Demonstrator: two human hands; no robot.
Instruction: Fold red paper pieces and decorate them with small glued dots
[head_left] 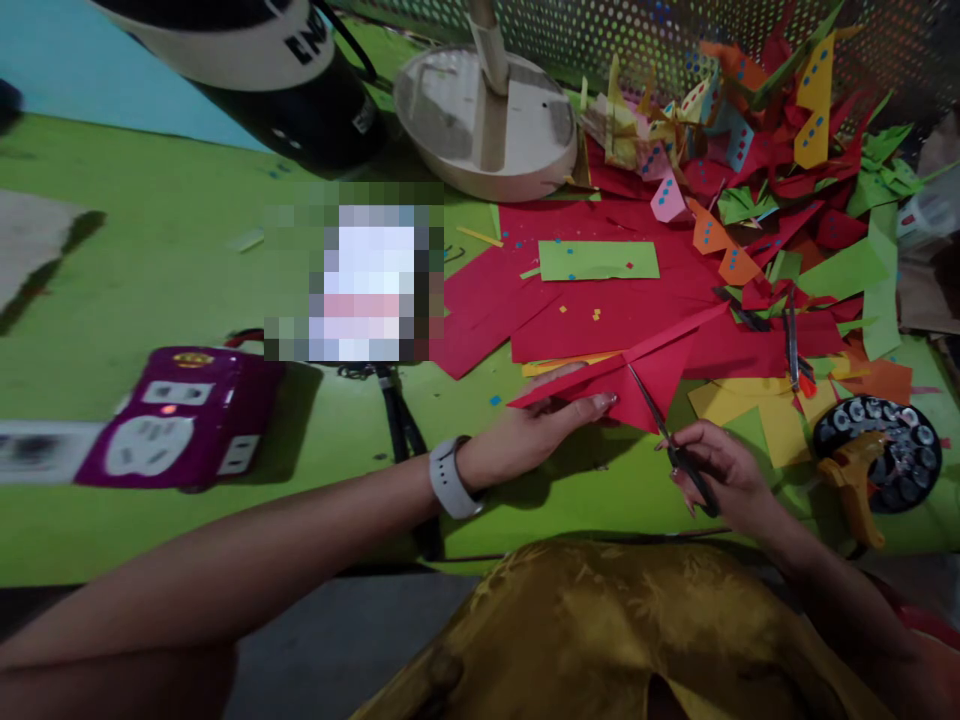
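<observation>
In my left hand [559, 415] I grip a folded piece of red paper [652, 385], thumb on top and the other fingers beneath it. A strip along its upper edge stands partly cut from the rest. My right hand [724, 470] holds dark-handled scissors [679, 455], their blades at the paper near the strip. Behind the paper lie larger red sheets [585, 325], with a light green paper rectangle [600, 260] and small coloured bits on top of them.
Cut and folded coloured paper shapes [720, 150] heap up at the back right. At right sits a round black tool with an orange handle [877, 455]. A purple power socket box [180, 415], a blurred bright screen [367, 280], a round white stand base [487, 125] and a dark container [300, 90] stand leftward.
</observation>
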